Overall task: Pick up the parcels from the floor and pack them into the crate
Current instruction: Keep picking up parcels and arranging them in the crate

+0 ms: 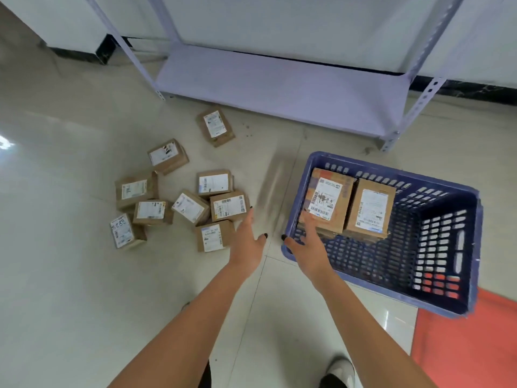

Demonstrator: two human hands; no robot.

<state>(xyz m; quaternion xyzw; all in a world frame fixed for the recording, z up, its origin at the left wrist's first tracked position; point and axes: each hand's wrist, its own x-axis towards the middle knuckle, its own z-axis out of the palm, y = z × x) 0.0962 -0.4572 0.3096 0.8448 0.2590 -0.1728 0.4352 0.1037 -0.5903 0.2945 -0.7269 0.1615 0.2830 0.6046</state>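
Several small brown cardboard parcels with white labels lie scattered on the tiled floor at centre left; the nearest parcel [213, 236] lies just left of my left hand [247, 242]. That hand is open and empty, fingers spread above the floor. A blue slatted plastic crate [436, 301] stands on the right. Inside it, against the far left corner, sit two parcels side by side [327, 201] [370, 208], stacked on others beneath. My right hand [307, 249] is open and empty over the crate's near left rim, fingertips close to the left parcel.
A pale purple metal shelf rack [279, 85] stands against the white wall behind the parcels and the crate. A red mat [464, 345] lies at the lower right under the crate's corner. My shoe [340, 371] shows at the bottom.
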